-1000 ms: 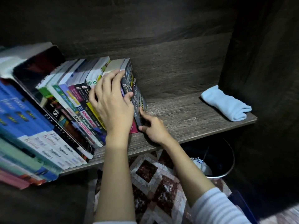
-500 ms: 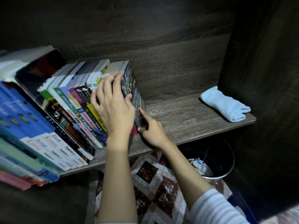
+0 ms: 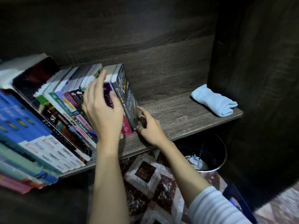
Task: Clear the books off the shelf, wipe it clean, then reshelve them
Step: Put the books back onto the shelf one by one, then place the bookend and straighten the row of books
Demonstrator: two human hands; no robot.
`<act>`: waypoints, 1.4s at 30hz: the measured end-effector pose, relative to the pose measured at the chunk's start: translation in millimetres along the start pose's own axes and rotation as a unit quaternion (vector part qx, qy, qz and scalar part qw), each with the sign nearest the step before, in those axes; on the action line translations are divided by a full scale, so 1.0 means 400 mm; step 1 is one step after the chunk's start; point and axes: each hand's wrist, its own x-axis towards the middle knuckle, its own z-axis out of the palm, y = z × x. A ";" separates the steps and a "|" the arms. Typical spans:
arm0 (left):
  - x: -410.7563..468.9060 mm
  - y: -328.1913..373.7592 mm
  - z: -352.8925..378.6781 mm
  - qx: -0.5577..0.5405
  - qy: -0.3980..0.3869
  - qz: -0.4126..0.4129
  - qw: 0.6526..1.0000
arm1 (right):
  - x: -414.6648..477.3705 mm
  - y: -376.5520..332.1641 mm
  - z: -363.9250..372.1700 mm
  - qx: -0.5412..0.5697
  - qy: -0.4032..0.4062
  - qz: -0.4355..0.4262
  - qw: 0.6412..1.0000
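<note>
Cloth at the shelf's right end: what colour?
Light blue, plain. The cloth lies folded on the wooden shelf, seen best in the head view.

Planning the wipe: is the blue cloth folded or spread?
Folded: the blue cloth lies as a thick rolled bundle on the shelf.

Head cam, close, looks fwd-down onto shelf [image 3: 178,117] from front.
</note>
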 end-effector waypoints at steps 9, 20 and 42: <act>-0.024 0.029 -0.028 -0.037 -0.010 0.000 0.999 | -0.042 -0.016 -0.031 -0.017 0.057 0.006 0.998; -0.109 0.083 -0.078 -0.092 -0.083 -0.033 0.992 | -0.150 -0.072 -0.121 -0.039 0.144 -0.033 0.988; -0.593 0.140 0.224 0.051 -0.626 -0.150 0.763 | -0.453 0.313 -0.424 -0.231 0.218 0.289 0.903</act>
